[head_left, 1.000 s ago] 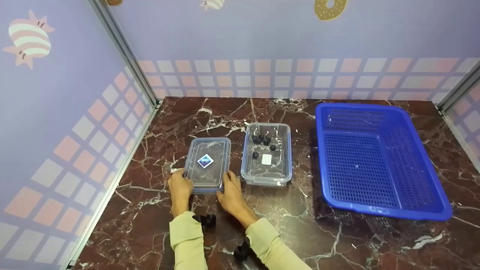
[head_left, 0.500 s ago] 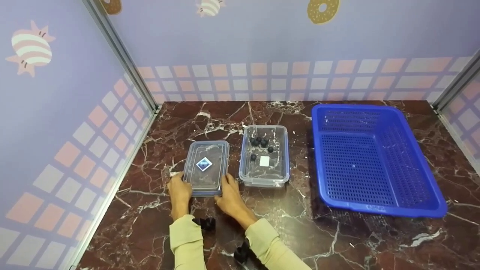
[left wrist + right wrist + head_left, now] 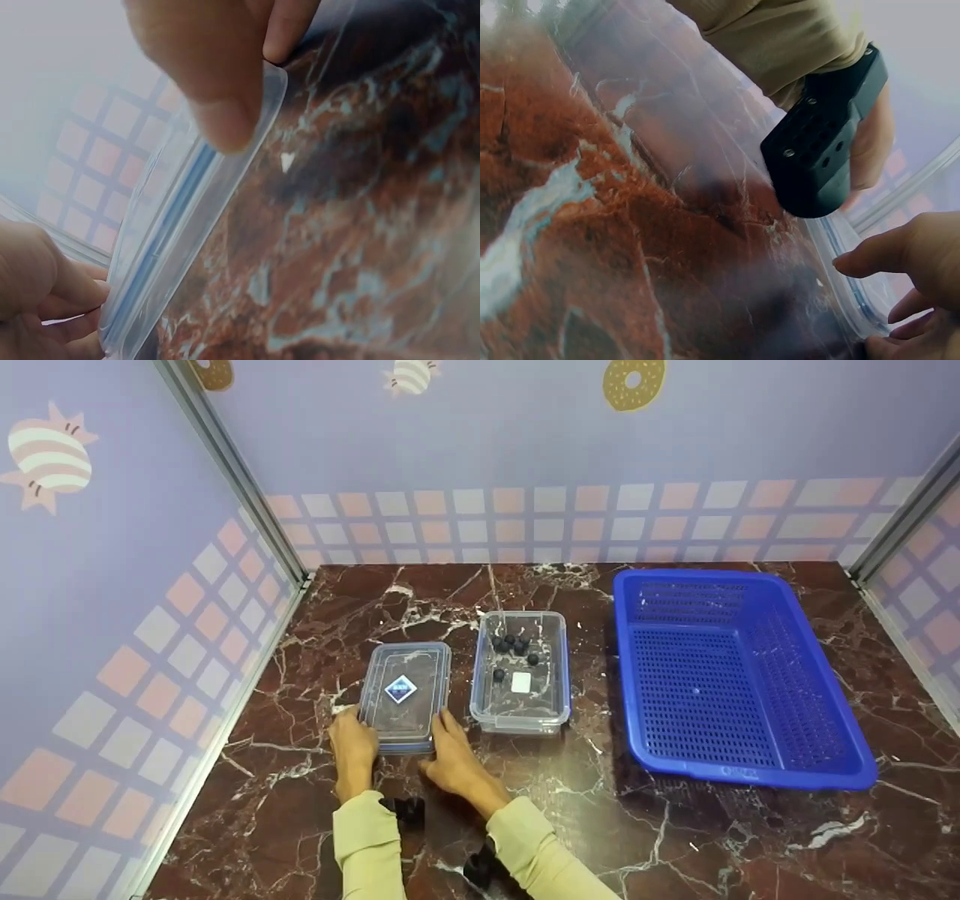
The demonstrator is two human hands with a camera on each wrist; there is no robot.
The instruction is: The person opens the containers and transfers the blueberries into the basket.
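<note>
A clear plastic lid [image 3: 412, 664] with a blue diamond sticker [image 3: 400, 688] lies near the table's left-middle in the head view. My left hand [image 3: 354, 744] grips its near left corner, thumb [image 3: 225, 120] on the edge beside the blue seal. On the near right corner, my right hand [image 3: 455, 756] holds the lid between thumb and fingers; the fingers [image 3: 911, 307] partly hide behind the rim in the right wrist view. Just right of the lid stands an uncovered clear plastic box [image 3: 520, 712]. Several small black balls [image 3: 519, 645] and a white square [image 3: 521, 682] show within its outline.
A large blue perforated basket [image 3: 750, 775] stands on the right of the dark marbled table [image 3: 585, 825]. Patterned walls [image 3: 525, 450] close off the back and sides. Black wrist camera mounts [image 3: 409, 811] sit at both cuffs.
The whole scene has shifted slightly left in the head view as the camera turned. Both hands stay at the lid's near corners; the right thumb has eased slightly away from the near edge.
</note>
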